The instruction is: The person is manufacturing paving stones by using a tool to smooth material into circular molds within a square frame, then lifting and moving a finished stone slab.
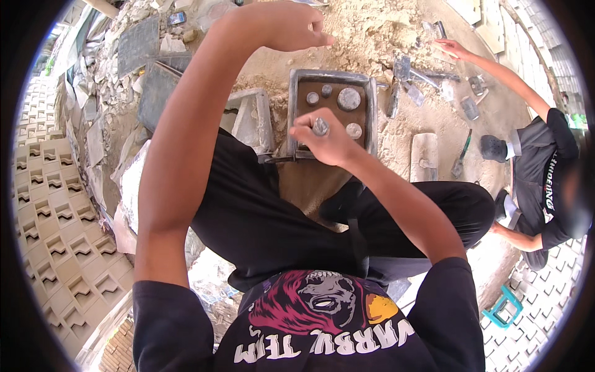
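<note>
A grey rectangular moulding frame (372, 105) lies on the ground in front of me, with packed brown sand inside. Set in the sand are a large round grey disc (349, 98), a smaller disc (353, 130) and two short grey cylinders (312, 98) near the far side. Over the near part of the frame, my right hand (328, 139) is closed around a short grey metal rod (320, 127), whose top pokes out of the fist. My left hand (294, 28) is stretched out beyond the frame, above loose sand (365, 28). Its fingers are curled in, and whatever they hold is hidden.
Another empty grey frame (263, 118) and broken slabs (139, 46) lie to the left. Trowels and metal tools (412, 74) are scattered to the right, near a pale block (424, 158). A co-worker (545, 161) sits at the far right, one hand reaching toward the tools.
</note>
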Available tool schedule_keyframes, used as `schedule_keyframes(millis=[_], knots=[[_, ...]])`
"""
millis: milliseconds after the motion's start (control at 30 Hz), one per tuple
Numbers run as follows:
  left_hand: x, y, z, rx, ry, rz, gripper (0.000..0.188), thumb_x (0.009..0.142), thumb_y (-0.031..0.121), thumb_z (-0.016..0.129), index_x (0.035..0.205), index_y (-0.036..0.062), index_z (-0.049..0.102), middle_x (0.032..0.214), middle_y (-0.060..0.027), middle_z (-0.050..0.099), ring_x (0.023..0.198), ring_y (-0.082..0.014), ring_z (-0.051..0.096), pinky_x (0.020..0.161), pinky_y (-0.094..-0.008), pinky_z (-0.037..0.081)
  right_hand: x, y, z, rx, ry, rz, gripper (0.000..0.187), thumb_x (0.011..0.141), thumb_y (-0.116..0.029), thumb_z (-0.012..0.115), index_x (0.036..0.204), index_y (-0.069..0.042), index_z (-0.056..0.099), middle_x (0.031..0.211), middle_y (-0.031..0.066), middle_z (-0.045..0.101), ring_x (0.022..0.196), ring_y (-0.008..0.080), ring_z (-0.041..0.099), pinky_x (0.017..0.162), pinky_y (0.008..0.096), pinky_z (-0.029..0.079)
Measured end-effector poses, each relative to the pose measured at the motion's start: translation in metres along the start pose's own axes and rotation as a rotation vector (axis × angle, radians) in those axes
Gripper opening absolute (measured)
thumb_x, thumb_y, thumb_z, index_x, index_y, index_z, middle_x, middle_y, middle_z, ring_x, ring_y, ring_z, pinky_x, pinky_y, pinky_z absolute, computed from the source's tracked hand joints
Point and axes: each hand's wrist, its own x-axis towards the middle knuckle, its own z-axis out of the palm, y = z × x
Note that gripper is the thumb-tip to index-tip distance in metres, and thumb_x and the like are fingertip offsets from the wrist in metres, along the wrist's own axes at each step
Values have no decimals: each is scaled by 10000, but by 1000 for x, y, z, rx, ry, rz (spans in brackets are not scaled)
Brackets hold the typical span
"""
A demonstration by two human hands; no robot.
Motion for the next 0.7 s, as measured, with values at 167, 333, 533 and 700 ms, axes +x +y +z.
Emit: schedule_keyframes(millis=[167, 333, 533, 700], knots=[[7, 0, -1, 67, -66, -19, 464, 907, 528, 505, 1081, 114, 621, 971, -105, 654, 893, -247, 618, 773, -393, 465, 5, -34, -4, 63, 60, 61, 393, 931, -313, 571, 658, -30, 587, 520, -37, 403, 543, 50, 383, 493, 279, 337], [5, 0, -3, 15, 6, 1, 480, 906, 544, 495, 1077, 113, 623, 975, -103, 654, 896, -251, 617, 772, -399, 465, 10, -18, -3, 65, 115, 78, 550, 961, -450, 514, 605, -32, 501, 530, -52, 376, 552, 42, 333, 487, 283, 294], [7, -5, -8, 100, -104, 99, 410, 848, 337, 499, 946, -23, 669, 972, -282, 640, 927, -409, 623, 826, -467, 474, 6, -44, 6, 88, 254, 67, 566, 963, -466, 505, 587, -53, 408, 548, -65, 336, 569, 46, 305, 501, 272, 284], [9, 0, -11, 45, -53, 94, 389, 851, 321, 501, 938, -19, 670, 953, -274, 643, 903, -419, 623, 808, -469, 478, 14, -35, 12, 104, 297, 110, 569, 953, -474, 520, 596, -44, 414, 536, -49, 347, 569, 59, 319, 510, 290, 314]])
